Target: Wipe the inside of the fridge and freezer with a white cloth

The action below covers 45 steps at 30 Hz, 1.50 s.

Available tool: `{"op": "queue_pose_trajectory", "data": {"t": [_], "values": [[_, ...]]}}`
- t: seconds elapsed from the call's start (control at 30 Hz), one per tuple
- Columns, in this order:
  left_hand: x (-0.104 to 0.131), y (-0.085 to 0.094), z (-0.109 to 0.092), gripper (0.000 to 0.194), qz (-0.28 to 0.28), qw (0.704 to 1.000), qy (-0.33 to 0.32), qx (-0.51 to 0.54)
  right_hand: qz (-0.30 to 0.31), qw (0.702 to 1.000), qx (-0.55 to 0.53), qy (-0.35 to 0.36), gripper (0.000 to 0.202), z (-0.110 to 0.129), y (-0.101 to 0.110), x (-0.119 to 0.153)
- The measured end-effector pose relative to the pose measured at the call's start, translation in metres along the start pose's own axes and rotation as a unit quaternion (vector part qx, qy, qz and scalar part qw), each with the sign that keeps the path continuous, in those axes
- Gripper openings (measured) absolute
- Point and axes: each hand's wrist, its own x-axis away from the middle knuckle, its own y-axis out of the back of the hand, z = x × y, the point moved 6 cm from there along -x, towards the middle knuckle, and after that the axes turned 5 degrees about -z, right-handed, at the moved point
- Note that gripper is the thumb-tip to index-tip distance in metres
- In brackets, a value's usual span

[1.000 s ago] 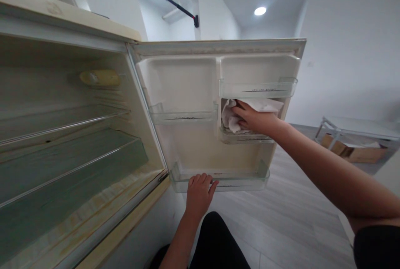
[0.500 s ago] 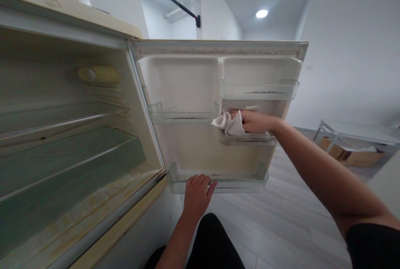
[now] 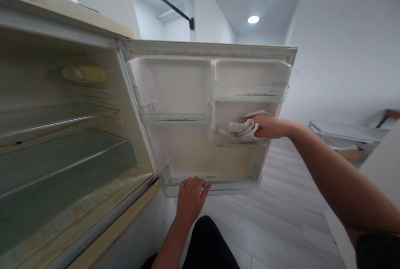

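- Right hand, right of centre in the frame: clamped on a crumpled white cloth at a short, clear plastic door bin.
- Left hand, lower centre: fingers curled over the front rim of a long, clear plastic bin, well apart from the other hand.
- Off-white refrigerator door, mid-frame: open.
- Greenish flat shelf, left side.

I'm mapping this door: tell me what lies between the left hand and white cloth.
In the head view, going from left hand to white cloth: the rim of the bottom bin, bare door panel, then the front of the middle right bin.
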Motion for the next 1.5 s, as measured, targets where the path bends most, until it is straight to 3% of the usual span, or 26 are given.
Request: {"op": "queue_pose_trajectory", "data": {"t": [0.13, 0.2, 0.3, 0.4, 0.53, 0.63, 0.73, 1.1, 1.2, 1.37, 1.5], "values": [[0.0, 0.0, -0.001, 0.025, 0.002, 1.0, 0.006, -0.003, -0.097, 0.987, -0.113, 0.065, 0.028, 0.036, 0.022, 0.012], [0.0, 0.001, -0.001, 0.026, 0.008, 1.0, 0.008, -0.001, -0.115, 0.979, -0.141, 0.096, 0.032, 0.064, 0.02, 0.017], [-0.001, 0.001, -0.002, 0.025, 0.018, 1.0, 0.013, -0.001, -0.083, 0.983, -0.06, 0.15, 0.025, 0.103, -0.013, 0.018], [-0.001, 0.002, -0.002, 0.024, 0.021, 1.0, 0.016, -0.001, -0.082, 0.982, 0.099, 0.136, 0.023, 0.118, -0.057, 0.007], [0.001, 0.002, -0.002, 0.025, 0.022, 1.0, 0.014, -0.003, -0.175, 0.954, 0.227, 0.088, 0.025, 0.115, -0.084, -0.013], [0.001, 0.001, -0.001, 0.025, 0.019, 1.0, 0.016, -0.002, -0.284, 0.917, 0.274, 0.051, 0.045, 0.112, -0.082, -0.021], [0.0, 0.0, 0.0, 0.025, 0.02, 1.0, 0.018, 0.0, -0.352, 0.886, 0.302, 0.011, 0.049, 0.107, -0.078, -0.023], [-0.008, -0.013, -0.005, 0.025, 0.0, 0.999, 0.03, -0.014, -0.387, 0.844, 0.366, -0.063, 0.029, 0.037, -0.075, 0.023], [-0.012, -0.016, -0.008, 0.025, -0.015, 0.999, 0.031, -0.023, -0.405, 0.834, 0.368, -0.067, 0.025, 0.042, -0.08, 0.007], [-0.018, -0.021, -0.009, 0.025, -0.017, 0.999, 0.034, -0.039, -0.439, 0.82, 0.36, -0.072, 0.023, 0.072, -0.093, -0.038], [-0.019, -0.022, -0.008, 0.024, -0.007, 0.999, 0.029, -0.037, -0.43, 0.827, 0.358, -0.058, 0.027, 0.067, -0.098, -0.038]]}}
